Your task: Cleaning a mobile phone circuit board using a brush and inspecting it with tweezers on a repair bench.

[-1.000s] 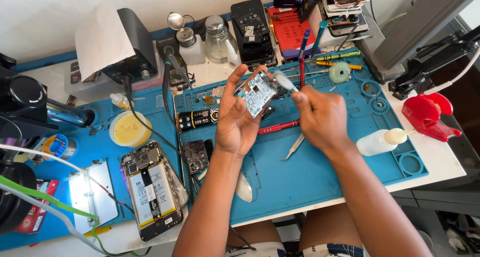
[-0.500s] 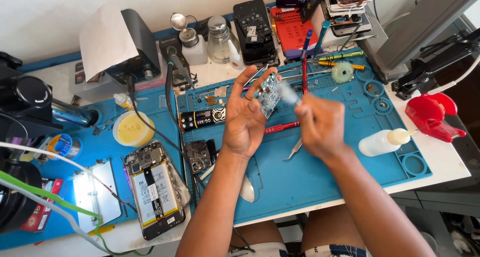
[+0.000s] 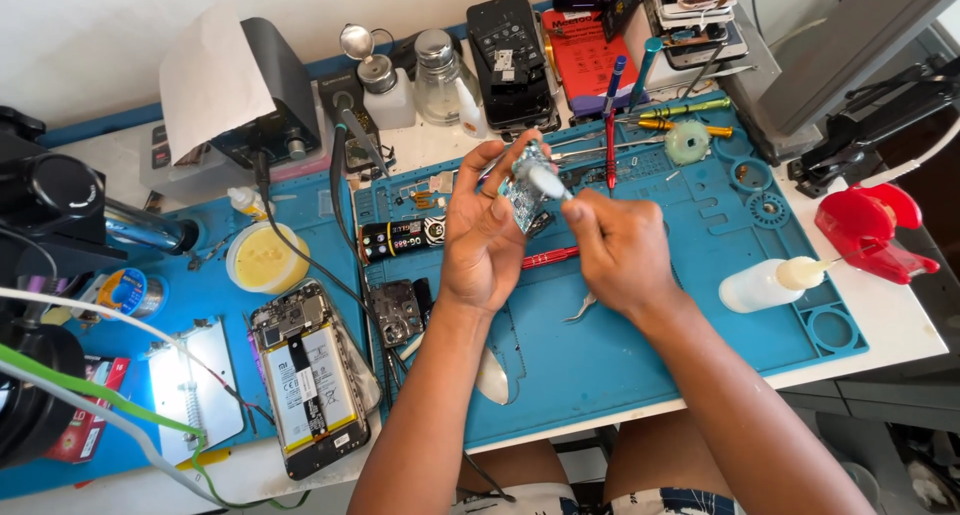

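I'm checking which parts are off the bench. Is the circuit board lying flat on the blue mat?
No, the circuit board is held up above the blue mat in the left hand.

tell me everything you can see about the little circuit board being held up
The circuit board is small, flat and bluish-green, studded with tiny metallic parts. It is held tilted above the blue work mat, off the surface. The left hand pinches its edges with the fingers; the right hand presses a small white-tipped tool against its face. Finer detail is too small to make out.
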